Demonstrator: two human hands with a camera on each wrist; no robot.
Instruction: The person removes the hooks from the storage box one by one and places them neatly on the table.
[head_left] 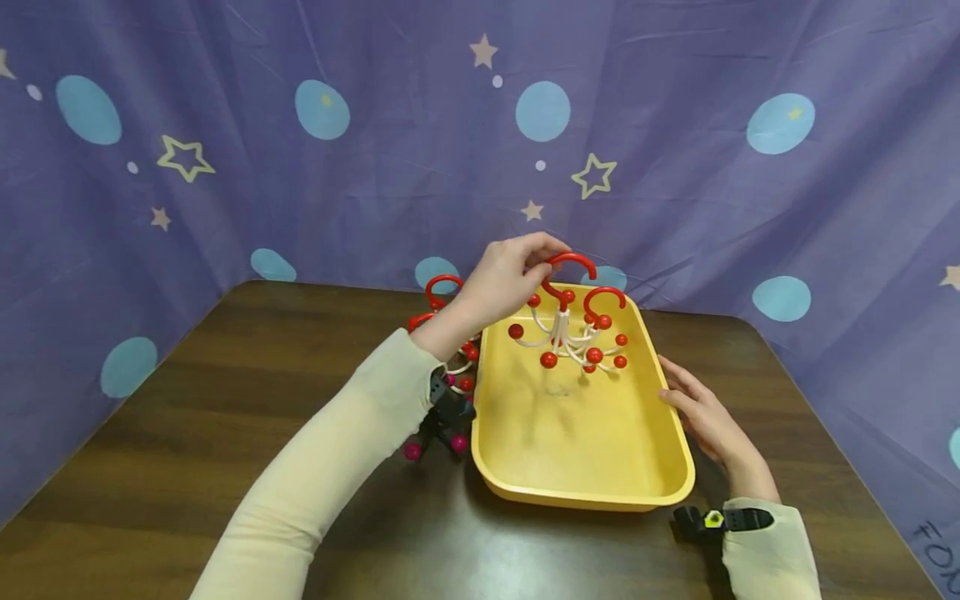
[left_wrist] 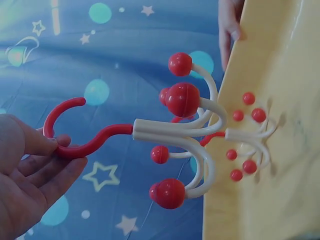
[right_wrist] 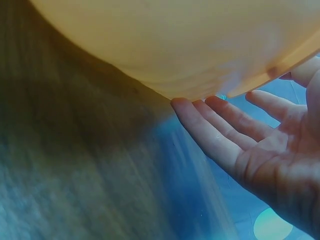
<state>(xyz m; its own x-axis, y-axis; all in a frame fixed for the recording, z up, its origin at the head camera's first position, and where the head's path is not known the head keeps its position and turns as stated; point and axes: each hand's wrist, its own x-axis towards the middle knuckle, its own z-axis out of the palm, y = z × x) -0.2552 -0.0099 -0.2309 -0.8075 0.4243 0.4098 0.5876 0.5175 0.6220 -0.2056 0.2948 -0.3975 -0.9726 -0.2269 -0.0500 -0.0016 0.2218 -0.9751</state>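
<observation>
Clearly, the likeliest trouble lies with the red-and-white hooked piece [left_wrist: 159,131], which our left hand [head_left: 510,273] pinches by its curved hook between thumb and fingers. It hangs over the far end of the yellow tray [head_left: 592,442], its balled arms spread wide. With so slim a hold on smooth-looking plastic, we might let it twist or slip. A second hooked piece [left_wrist: 234,134] sits in the tray just behind it as the left-wrist view looks; we cannot tell whether they touch, but their curved arms could snag, and a careless pull might drag both. Our right hand [head_left: 701,417] has its fingers spread along the tray's outer wall, with the thumb by the rim; pressing too hard there could slide the tray towards the red pieces [head_left: 467,384] and the dark piece with pink balls [head_left: 458,442] beside its left edge, partly hidden by our arm.

Beneath everything is a bench [head_left: 225,400] of brown wood grain, with a sheen near us. Around it hangs a creased purple cloth [head_left: 420,100], printed with pale-blue ovals and stars, with some lettering at lower right.
</observation>
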